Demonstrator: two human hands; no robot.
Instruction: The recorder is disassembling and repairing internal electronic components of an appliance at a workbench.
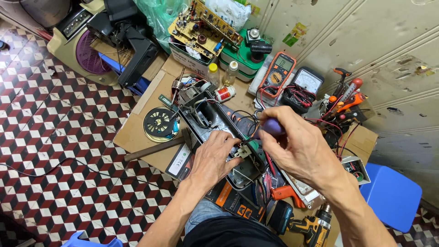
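The right hand (pixel 299 148) is closed tight around a screwdriver with a purple handle (pixel 273 126). The handle top sticks up toward the wall, and the tool leans down and toward the person, into the open black device (pixel 215 123). Its tip is hidden. The left hand (pixel 211 158) lies on the near end of the device, its fingers bent around a small white plug piece (pixel 243 151) and pinching it.

The device is long and thin. It lies on the cardboard bench (pixel 137 130), and its long side runs from the far left to the near right.

A white label with dark marks (pixel 179 162) sits on a flat dark part just left of the left hand. A black and orange box (pixel 233 203) lies near the person's knee. A yellow and green sticker (pixel 295 34) is on the wall. An orange meter (pixel 277 73) stands behind the hands, with a grey dial meter (pixel 307 82) beside it. A yellow drill (pixel 313 228) lies close to the right arm.
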